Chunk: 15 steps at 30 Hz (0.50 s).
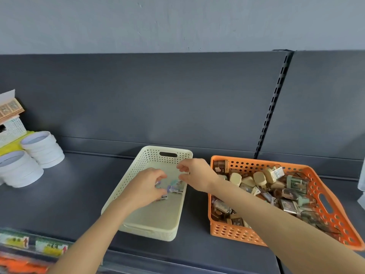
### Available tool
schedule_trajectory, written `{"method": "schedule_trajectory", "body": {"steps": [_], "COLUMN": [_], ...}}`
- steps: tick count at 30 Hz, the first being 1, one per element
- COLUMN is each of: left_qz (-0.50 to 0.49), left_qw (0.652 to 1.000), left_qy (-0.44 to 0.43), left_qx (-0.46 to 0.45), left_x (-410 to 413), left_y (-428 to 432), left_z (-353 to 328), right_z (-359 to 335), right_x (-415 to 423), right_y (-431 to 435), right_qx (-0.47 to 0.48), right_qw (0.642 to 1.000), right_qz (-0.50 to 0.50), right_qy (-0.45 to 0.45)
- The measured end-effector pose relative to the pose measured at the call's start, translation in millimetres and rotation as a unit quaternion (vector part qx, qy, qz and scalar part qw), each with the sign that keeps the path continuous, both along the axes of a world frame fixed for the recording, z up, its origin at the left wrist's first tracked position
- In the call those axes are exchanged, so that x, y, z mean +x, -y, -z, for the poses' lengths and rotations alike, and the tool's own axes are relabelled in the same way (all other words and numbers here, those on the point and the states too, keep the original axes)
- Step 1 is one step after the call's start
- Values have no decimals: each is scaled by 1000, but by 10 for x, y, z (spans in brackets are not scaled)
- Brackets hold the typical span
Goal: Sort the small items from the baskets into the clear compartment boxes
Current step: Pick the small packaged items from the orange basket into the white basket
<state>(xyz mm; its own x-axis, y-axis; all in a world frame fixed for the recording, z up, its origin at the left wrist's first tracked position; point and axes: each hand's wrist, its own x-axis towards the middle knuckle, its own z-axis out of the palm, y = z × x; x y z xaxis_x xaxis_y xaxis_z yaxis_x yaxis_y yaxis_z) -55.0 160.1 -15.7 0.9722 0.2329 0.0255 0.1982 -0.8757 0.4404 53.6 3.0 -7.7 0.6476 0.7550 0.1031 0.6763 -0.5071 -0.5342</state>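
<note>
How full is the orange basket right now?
Mostly full. The orange basket holds a heap of small packaged items covering nearly all its visible floor, some stacked on others.

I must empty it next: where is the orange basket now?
The orange basket stands on the shelf's right side in the head view, next to the cream basket, under the right forearm.

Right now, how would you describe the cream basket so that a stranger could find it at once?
On the dark grey shelf, two perforated baskets stand side by side. The cream basket is the left one. Unlike the orange basket, heaped with small items, it holds only a few.
</note>
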Motion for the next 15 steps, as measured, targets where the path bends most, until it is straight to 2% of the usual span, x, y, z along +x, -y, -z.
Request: {"method": "schedule_trajectory", "body": {"steps": [3,7,15], "left_qz": [28,78,171], "left_qw": [999,995,982], "left_qy": [31,64,79], "left_qx": [-2,-16,-18], "left_x": [28,126,379], "left_y": [167,478,1131], "left_z": [-89,-222,-304], "right_z": [-119,-232,-214], "right_x": [26,98,153], "right_y": [235,767,1675], "right_qx": [34,48,23], "right_qw": [999,998,994], "right_qz": [7,45,103], "right_qy": [30,21,10]}}
